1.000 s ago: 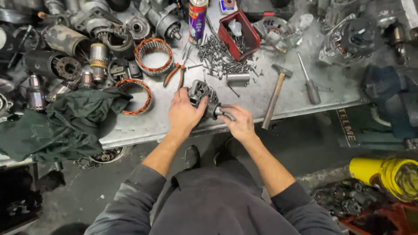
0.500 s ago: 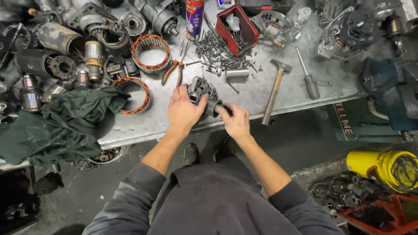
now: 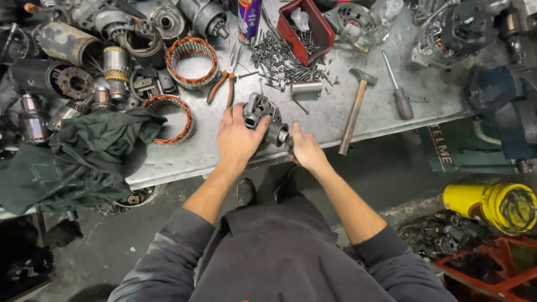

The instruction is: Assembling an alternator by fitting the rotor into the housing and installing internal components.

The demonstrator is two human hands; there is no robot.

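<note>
Hands (image 3: 238, 140) (image 3: 305, 148) curl closed around grey alternator (image 3: 264, 116).

Bare tabletop (image 3: 184, 159) along near edge, left of left hand (image 3: 238, 140), w/ green cloth (image 3: 84, 154) blocking farther left. Far side crowded: screw pile (image 3: 279, 61), pliers (image 3: 221, 86), hammer (image 3: 355, 109) (handle angled toward near edge). Clear strip btwn hammer & screwdriver (image 3: 398, 89).

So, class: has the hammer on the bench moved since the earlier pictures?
No. The hammer lies at the same angle between the screwdriver and the screws; only the camera shifted.
</note>
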